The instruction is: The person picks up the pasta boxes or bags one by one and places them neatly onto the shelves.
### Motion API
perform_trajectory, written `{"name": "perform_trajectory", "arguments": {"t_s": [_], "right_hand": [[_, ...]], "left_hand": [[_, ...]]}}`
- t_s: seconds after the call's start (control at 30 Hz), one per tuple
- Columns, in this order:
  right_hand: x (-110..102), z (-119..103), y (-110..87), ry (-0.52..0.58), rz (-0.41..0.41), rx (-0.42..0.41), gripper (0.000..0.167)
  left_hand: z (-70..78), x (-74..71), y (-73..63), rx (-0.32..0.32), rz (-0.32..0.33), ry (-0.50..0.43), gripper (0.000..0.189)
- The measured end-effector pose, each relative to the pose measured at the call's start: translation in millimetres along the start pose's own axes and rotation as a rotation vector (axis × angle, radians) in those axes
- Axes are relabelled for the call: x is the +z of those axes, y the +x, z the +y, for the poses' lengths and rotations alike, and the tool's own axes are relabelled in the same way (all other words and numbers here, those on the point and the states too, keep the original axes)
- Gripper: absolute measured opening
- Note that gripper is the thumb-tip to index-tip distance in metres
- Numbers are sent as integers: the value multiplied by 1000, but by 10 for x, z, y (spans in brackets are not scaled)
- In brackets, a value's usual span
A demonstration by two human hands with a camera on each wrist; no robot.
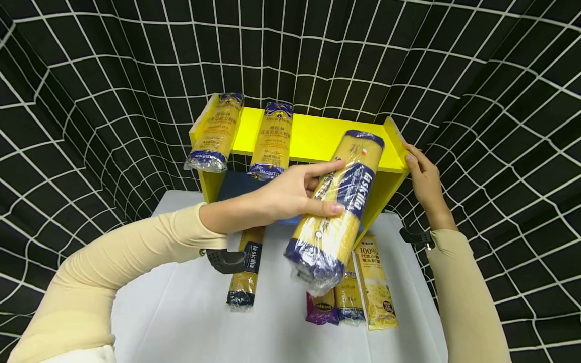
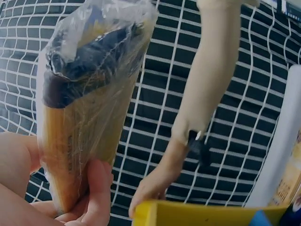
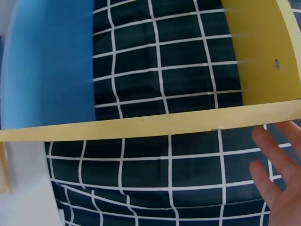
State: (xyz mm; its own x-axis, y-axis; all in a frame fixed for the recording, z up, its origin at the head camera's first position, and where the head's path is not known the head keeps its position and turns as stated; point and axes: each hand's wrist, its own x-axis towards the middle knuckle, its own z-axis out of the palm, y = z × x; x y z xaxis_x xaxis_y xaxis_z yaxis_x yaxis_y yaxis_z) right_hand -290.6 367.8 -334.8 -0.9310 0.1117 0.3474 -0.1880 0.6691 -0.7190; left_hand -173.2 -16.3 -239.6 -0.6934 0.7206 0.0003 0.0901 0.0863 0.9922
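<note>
My left hand [image 1: 295, 191] grips a large plastic-wrapped pack of la sicilia spaghetti [image 1: 349, 186], tilted in front of the shelf's right part. The left wrist view shows fingers and thumb around the pack [image 2: 89, 108], its clear crinkled end uppermost. At the yellow shelf's [image 1: 317, 138] right side panel, my right hand [image 1: 424, 176] touches the outer edge. In the right wrist view that hand [image 3: 282, 174] has fairly straight fingers against the panel [image 3: 268, 52]. Two spaghetti packs, one at the far left [image 1: 215, 131] and one beside it [image 1: 272, 138], lie on the top board.
A blue lower board [image 1: 231, 186] sits beneath the top one. On the white table [image 1: 190, 312] lie a narrow la sicilia pack [image 1: 245, 272], a purple-ended pack [image 1: 322, 307], a blue-and-yellow pack [image 1: 349, 297] and a pale yellow pack [image 1: 376, 287]. Black white-gridded cloth [image 1: 340, 55] surrounds everything.
</note>
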Motion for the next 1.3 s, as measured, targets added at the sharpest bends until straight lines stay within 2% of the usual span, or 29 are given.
{"name": "perform_trajectory", "arguments": {"t_s": [0.17, 0.37, 0.53, 0.63, 0.73, 1.0, 1.17, 1.3], "right_hand": [[-17, -166, -94, 17, -19, 16, 45], [-8, -319, -188, 35, -40, 1, 46], [4, -196, -103, 17, -24, 2, 45], [11, -63, -31, 0, -12, -5, 44], [16, 15, 2, -12, -6, -12, 44], [-3, 0, -19, -25, 21, -12, 42], [-3, -16, -16, -25, 17, -12, 42], [6, -14, -1, -18, 10, -5, 42]], "left_hand": [[206, -108, 302, -30, 114, 32, 80], [309, -301, 699, -33, 217, 5, 83], [343, -458, 1039, -41, 299, 23, 86], [354, -525, 1216, -62, 330, 78, 87], [341, -573, 1361, -75, 333, 115, 87], [205, -605, 1623, -99, 325, 240, 89], [118, -599, 1686, -132, 348, 257, 87], [65, -607, 1698, -157, 370, 325, 86]]}}
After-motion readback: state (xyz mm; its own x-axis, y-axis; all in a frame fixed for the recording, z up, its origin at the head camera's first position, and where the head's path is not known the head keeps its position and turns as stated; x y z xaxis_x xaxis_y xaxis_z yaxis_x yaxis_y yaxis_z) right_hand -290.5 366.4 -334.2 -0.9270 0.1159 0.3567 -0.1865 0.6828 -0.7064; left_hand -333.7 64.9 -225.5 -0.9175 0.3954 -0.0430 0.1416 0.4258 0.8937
